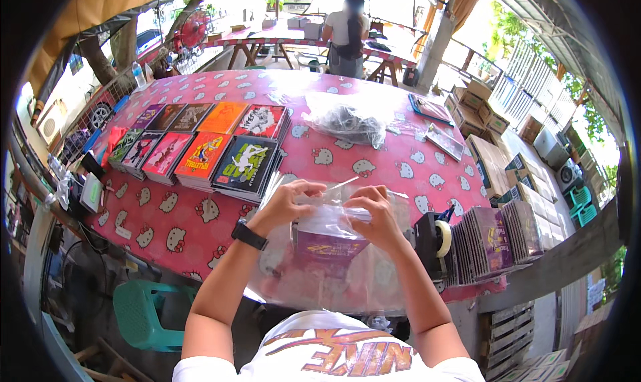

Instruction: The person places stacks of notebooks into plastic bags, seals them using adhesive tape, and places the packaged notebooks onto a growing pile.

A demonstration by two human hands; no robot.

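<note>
At the centre of the frame, a clear plastic sleeve (327,215) is pinched at its top edge by both hands, above the near edge of a desk (200,228) covered in a pink cartoon-cat cloth. The left hand (288,203), with a black watch (249,236) on its wrist, is closed on the sleeve's left side; the right hand (374,212) is closed on its right side. A purple disc case (327,243) is seen partly inside the sleeve, just below the hands. A black tape dispenser (433,240) stands to the right, beside a row of cases (494,238). Stacks of colourful cases (207,151) are laid out at the upper left, and a crumpled bag (347,121) lies above centre.
</note>
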